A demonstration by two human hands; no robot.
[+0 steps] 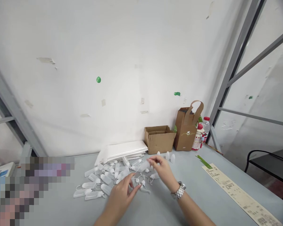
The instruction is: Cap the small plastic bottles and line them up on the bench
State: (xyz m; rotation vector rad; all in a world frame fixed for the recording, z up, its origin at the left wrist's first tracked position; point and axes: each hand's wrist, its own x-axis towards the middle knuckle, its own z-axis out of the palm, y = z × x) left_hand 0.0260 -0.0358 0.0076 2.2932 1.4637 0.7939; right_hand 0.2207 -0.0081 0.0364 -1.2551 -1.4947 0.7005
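Many small translucent plastic bottles [106, 179] with thin cords and white caps lie in a loose pile on the grey table [80, 212]. My right hand [163, 172], with a metal watch [178, 190] at the wrist, pinches the end of one translucent bottle [143, 165] over the pile's right side. My left hand [123, 192] is just in front of the pile, thumb and fingers curled near that bottle's cord; what it grips is too small to make out. White caps and cords [142, 182] lie between the hands.
Behind the pile are stacked white envelopes [124, 150], an open cardboard box [160, 142], a brown paper bag [185, 130] and bottles [198, 138]. Upright translucent pieces [172, 158] stand before the box. A long printed paper strip [242, 194] lies at right.
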